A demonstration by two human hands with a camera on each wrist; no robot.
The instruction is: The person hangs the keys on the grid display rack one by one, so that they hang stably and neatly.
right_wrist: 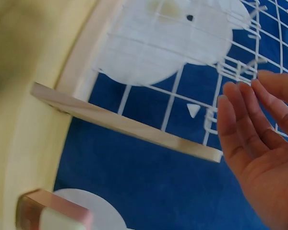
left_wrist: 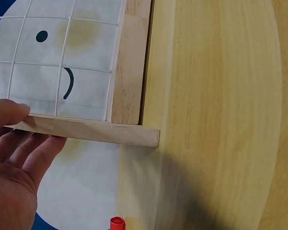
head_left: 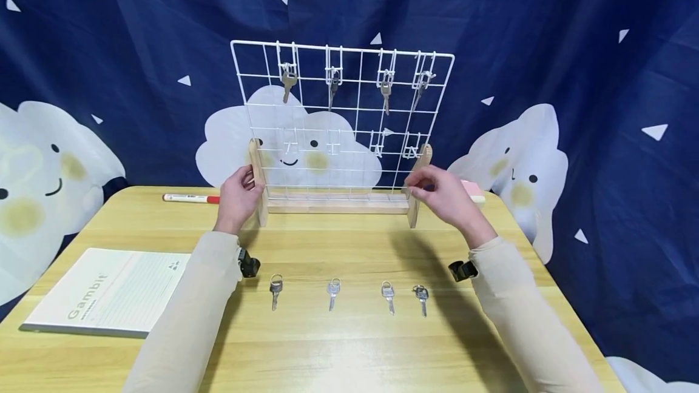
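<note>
A white wire grid rack (head_left: 343,52) stands on a wooden base (head_left: 338,206) at the back of the table. Several keys hang from hooks along its upper row, among them a brass-toned key (head_left: 289,79) at the left; the lower hooks (head_left: 411,151) hold no keys. My left hand (head_left: 238,199) grips the left wooden upright (left_wrist: 86,131), thumb on one face and fingers on the other. Close beside the right wooden upright (right_wrist: 134,128), my right hand (right_wrist: 264,139) has loosely bent fingers and holds nothing. Nearer me, several keys lie in a row, the leftmost key (head_left: 276,287) dark-headed.
A Gambit notebook (head_left: 109,290) lies at the left of the table. Behind it rests a white marker with a red cap (head_left: 213,199). A pink-and-white block (head_left: 472,190) sits behind my right hand. A dark blue cloud-print curtain (head_left: 164,17) hangs behind the table.
</note>
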